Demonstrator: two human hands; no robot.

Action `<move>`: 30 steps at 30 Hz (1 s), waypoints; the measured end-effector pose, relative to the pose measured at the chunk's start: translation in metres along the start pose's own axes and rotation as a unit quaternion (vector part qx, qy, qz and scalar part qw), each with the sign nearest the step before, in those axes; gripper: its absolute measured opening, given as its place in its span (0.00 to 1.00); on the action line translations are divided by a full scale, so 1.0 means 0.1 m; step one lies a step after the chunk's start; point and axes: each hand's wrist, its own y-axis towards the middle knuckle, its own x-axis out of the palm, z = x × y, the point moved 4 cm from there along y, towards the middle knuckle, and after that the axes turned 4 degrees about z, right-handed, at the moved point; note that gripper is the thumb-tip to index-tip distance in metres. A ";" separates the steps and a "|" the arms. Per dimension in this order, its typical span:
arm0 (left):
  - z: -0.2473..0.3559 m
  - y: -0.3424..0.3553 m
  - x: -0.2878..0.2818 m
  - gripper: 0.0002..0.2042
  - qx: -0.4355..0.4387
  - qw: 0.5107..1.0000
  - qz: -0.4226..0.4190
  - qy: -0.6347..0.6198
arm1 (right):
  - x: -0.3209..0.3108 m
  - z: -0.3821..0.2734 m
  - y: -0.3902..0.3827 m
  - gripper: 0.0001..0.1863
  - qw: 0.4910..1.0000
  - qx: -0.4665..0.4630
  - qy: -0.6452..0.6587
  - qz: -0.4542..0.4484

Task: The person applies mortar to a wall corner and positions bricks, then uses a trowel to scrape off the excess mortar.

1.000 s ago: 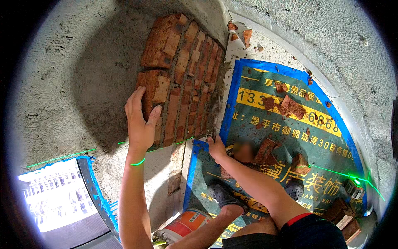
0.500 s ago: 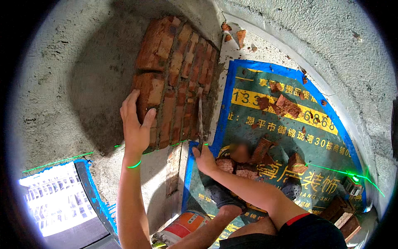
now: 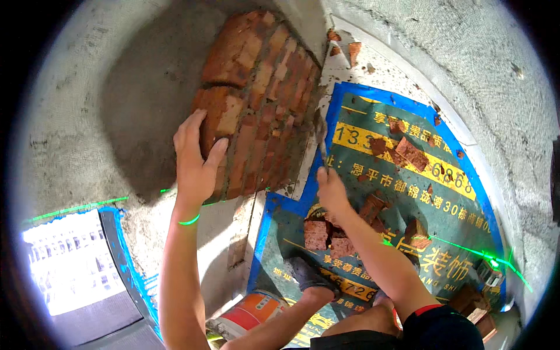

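Observation:
A red-brick wall [image 3: 286, 125] with grey mortar joints stands in the corner against the plaster. My left hand [image 3: 196, 160] grips an end brick [image 3: 223, 114] of its top course, fingers over the far side and thumb on the near face. Beside that brick, in the same course, lies another brick [image 3: 236, 49]. In my right hand [image 3: 331, 189] is the handle of a trowel [image 3: 320, 129]. Its narrow-looking blade, smeared with mortar, points away from me, just right of the wall's face. I cannot tell whether the blade carries mortar.
Broken bricks [image 3: 317, 234] and brick chips [image 3: 412, 153] lie on the green printed floor sheet [image 3: 356, 169] with blue tape edges. A laser level [image 3: 491, 273] casts green lines at right. An orange-and-white bucket [image 3: 254, 312] stands near my leg. Left is a bright window [image 3: 76, 268].
My right hand has swung the trowel away from the wall's face, to the right and farther out. The left hand stays on the brick. The whole view has shifted slightly.

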 end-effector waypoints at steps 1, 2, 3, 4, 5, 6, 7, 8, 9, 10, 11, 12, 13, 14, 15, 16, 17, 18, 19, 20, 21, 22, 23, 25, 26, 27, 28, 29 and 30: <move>0.00 0.00 -0.03 0.29 -0.001 1.000 0.002 0.001 | -0.06 -0.09 0.03 0.28 1.000 -0.013 0.018 0.007; 0.00 0.00 -0.06 0.29 -0.003 1.000 0.004 0.003 | -0.10 -0.13 0.11 0.31 0.998 -0.008 -0.060 0.011; 0.03 0.04 -0.05 0.29 0.000 1.000 0.008 0.000 | -0.17 -0.04 0.21 0.32 0.997 -0.014 -0.074 0.011; 0.05 0.06 -0.02 0.29 -0.001 1.000 0.014 -0.013 | -0.21 0.12 0.36 0.33 0.996 -0.020 -0.089 0.011; 0.07 0.08 -0.03 0.29 0.001 1.000 0.015 -0.013 | -0.19 0.19 0.43 0.35 0.994 -0.027 -0.103 0.005; 0.00 0.02 -0.06 0.29 -0.010 1.000 0.012 -0.007 | -0.15 0.07 0.26 0.35 0.986 -0.038 -0.160 -0.017; 0.00 0.02 -0.06 0.29 -0.010 1.000 0.013 -0.008 | -0.12 0.11 0.22 0.36 0.983 -0.024 -0.172 -0.056; -0.01 0.02 -0.07 0.29 0.007 1.000 0.028 0.007 | -0.12 0.14 0.17 0.36 0.978 -0.011 -0.184 -0.093; -0.01 0.03 -0.03 0.29 0.005 1.000 0.027 -0.004 | -0.14 0.19 0.13 0.37 0.973 0.007 -0.197 -0.124; -0.11 -0.08 -0.04 0.29 -0.011 1.000 0.020 -0.004 | -0.06 -0.04 -0.23 0.39 0.966 0.063 -0.192 -0.162; -0.09 -0.06 -0.03 0.29 -0.010 1.000 0.020 -0.016 | -0.04 -0.13 -0.36 0.39 0.952 0.047 -0.240 -0.183; -0.07 -0.05 -0.05 0.30 -0.014 1.000 0.021 -0.016 | -0.01 -0.19 -0.46 0.40 0.935 0.030 -0.286 -0.206; -0.05 -0.03 -0.05 0.30 -0.012 1.000 0.021 -0.014 | 0.01 -0.10 -0.48 0.40 0.925 0.015 -0.311 -0.217; -0.04 -0.02 -0.05 0.30 -0.010 1.000 0.022 -0.013 | 0.04 -0.01 -0.50 0.40 0.914 -0.001 -0.336 -0.228; -0.04 -0.01 -0.03 0.30 -0.007 1.000 0.023 -0.013 | 0.08 0.09 -0.52 0.40 0.902 -0.016 -0.361 -0.238; -0.03 0.01 0.00 0.30 0.000 0.999 0.028 -0.017 | 0.13 0.18 -0.51 0.39 0.906 0.006 -0.367 -0.210; -0.05 -0.02 -0.01 0.30 0.003 0.999 0.032 -0.015 | 0.17 0.32 -0.55 0.36 0.921 -0.024 -0.338 -0.194; -0.05 0.00 -0.01 0.30 0.013 0.999 0.040 -0.017 | 0.18 0.46 -0.57 0.33 0.933 -0.055 -0.310 -0.172; -0.05 0.01 -0.01 0.30 0.012 0.999 0.031 -0.011 | 0.20 0.59 -0.60 0.31 0.943 -0.086 -0.282 -0.155; -0.08 -0.02 0.00 0.30 0.007 1.000 0.022 -0.004 | 0.19 0.64 -0.65 0.29 0.950 -0.069 -0.259 -0.162; -0.12 -0.07 -0.02 0.30 -0.002 1.000 0.013 0.006 | 0.19 0.61 -0.73 0.29 0.944 -0.035 -0.271 -0.187; -0.10 -0.11 -0.06 0.31 -0.003 0.998 0.007 0.060 | 0.16 0.60 -0.79 0.29 0.936 0.000 -0.284 -0.208; -0.10 -0.16 -0.13 0.32 -0.007 0.998 0.019 0.065 | 0.14 0.58 -0.86 0.30 0.941 -0.015 -0.272 -0.203; 0.04 -0.23 -0.30 0.32 -0.011 0.997 0.044 0.066 | -0.04 0.76 -0.93 0.33 0.946 -0.015 -0.256 -0.197; 0.15 -0.31 -0.42 0.32 0.005 0.995 0.073 0.065 | -0.15 0.85 -0.96 0.35 0.947 0.000 -0.251 -0.201; 0.31 -0.45 -0.54 0.30 -0.011 0.998 0.057 0.010 | -0.29 0.92 -0.97 0.37 0.948 0.015 -0.246 -0.201; 0.52 -0.63 -0.67 0.29 -0.019 0.998 0.045 -0.045 | -0.45 1.08 -0.97 0.37 0.957 0.021 -0.230 -0.173; 0.62 -0.99 -0.73 0.26 -0.036 0.997 0.042 -0.063 | -0.47 1.02 -1.06 0.38 0.959 0.026 -0.226 -0.169; 0.81 -1.23 -0.90 0.23 -0.076 0.992 -0.048 -0.094 | -0.55 0.92 -1.12 0.38 0.963 0.028 -0.218 -0.156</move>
